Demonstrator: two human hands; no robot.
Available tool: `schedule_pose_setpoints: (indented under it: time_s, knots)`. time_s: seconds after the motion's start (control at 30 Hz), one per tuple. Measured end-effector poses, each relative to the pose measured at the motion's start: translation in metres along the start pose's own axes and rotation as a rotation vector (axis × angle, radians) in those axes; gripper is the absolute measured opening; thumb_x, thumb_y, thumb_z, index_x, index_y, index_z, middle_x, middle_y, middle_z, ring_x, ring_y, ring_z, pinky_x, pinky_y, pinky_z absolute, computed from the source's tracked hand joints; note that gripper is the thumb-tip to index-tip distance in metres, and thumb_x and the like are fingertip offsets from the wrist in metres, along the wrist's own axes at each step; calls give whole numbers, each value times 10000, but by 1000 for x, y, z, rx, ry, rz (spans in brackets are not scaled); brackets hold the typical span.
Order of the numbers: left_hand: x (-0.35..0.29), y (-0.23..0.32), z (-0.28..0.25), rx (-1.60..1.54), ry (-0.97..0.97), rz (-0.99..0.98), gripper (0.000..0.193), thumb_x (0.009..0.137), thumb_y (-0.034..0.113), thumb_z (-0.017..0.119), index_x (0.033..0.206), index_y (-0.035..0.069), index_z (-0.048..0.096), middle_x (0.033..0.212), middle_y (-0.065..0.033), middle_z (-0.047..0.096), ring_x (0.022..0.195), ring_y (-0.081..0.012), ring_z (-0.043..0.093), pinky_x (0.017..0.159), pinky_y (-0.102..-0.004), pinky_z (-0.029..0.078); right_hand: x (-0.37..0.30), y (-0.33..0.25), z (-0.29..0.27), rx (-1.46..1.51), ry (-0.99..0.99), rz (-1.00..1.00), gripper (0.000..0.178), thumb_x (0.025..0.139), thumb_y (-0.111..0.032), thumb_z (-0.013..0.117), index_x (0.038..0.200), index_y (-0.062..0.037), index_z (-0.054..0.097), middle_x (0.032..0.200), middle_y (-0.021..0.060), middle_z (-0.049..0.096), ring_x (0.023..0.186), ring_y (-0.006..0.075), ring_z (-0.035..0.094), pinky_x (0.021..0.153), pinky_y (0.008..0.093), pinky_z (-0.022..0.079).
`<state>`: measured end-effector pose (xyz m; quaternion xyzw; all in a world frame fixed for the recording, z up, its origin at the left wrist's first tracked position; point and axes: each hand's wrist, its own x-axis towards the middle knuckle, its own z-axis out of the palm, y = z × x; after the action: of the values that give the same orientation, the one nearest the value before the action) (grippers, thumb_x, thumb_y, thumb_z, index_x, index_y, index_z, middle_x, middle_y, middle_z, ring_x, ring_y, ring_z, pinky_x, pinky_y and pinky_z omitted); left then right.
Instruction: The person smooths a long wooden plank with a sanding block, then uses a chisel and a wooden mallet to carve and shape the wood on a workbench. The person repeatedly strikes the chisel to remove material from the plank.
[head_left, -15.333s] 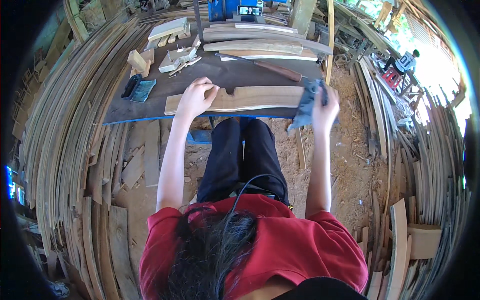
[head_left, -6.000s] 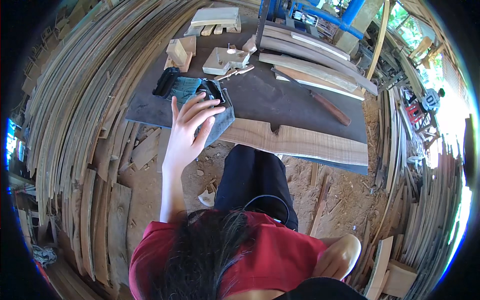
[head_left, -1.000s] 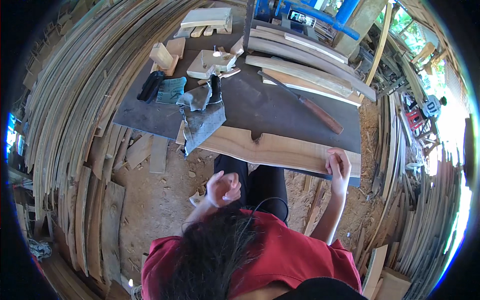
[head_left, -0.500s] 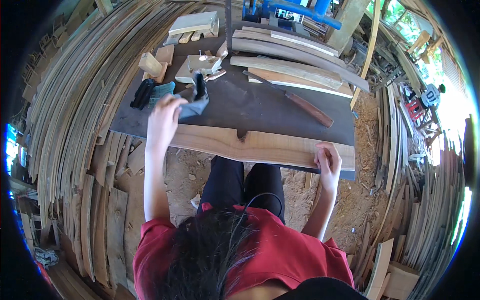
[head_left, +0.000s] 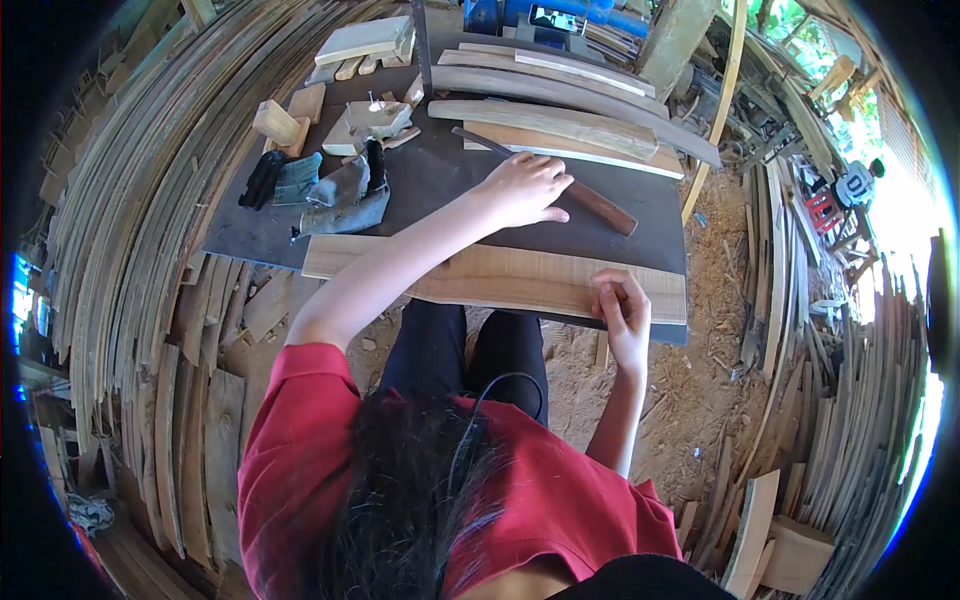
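Observation:
A long tool with a dark narrow blade and a brown wooden handle (head_left: pixel 603 208) lies slantwise on the dark bench. My left hand (head_left: pixel 527 190) reaches across to it, its fingers over the middle of the tool and its thumb stretched apart. A pale wooden board (head_left: pixel 500 279) lies along the bench's near edge, partly covered by my left forearm. On its right part rests my right hand (head_left: pixel 622 303), fingers loosely curled, with nothing visible in them. Left of my left forearm lies a crumpled grey cloth (head_left: pixel 345 212).
Long boards (head_left: pixel 545 122) lie across the bench's far side. Wood blocks (head_left: pixel 367 42), a nail-studded block (head_left: pixel 368 125), a black object (head_left: pixel 262 180) and a green cloth piece (head_left: pixel 297 180) sit at the left. Stacked planks (head_left: pixel 130 220) flank the bench. A person (head_left: pixel 855 185) sits far right.
My left hand has let go of the grey cloth, leaving it on the bench, and has moved right to the wooden-handled tool. My right hand stays on the board. The view has shifted slightly.

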<state>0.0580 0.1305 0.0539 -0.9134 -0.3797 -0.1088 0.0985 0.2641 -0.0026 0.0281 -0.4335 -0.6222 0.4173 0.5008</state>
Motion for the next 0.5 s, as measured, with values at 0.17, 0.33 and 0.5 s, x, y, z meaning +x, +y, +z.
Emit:
schedule_pose_setpoints:
  time_s: [0.17, 0.33, 0.5]
  knots:
    - [15, -4, 15, 37, 151, 69, 387, 758, 234, 674, 1063, 26, 557, 1059, -93, 534, 1025, -235, 559, 892, -339, 466, -1, 1, -1, 14, -15, -5, 116, 905, -47, 491, 944, -10, 593, 635, -8, 513, 589, 51, 456, 533, 202, 363]
    - [24, -14, 26, -5, 100, 43, 262, 776, 161, 640, 962, 5, 544, 979, -107, 547, 983, -232, 580, 808, -310, 518, 1, 0, 5, -90, 5, 7, 95, 883, -46, 515, 906, -21, 604, 606, -1, 524, 559, 49, 453, 516, 206, 365]
    - [5, -10, 24, 161, 209, 150, 232, 782, 58, 591, 978, -22, 498, 965, -107, 528, 937, -218, 593, 755, -287, 538, 2, -6, 21, -438, 38, -97, 82, 836, -110, 592, 809, -36, 618, 594, 60, 561, 495, 77, 495, 486, 243, 394]
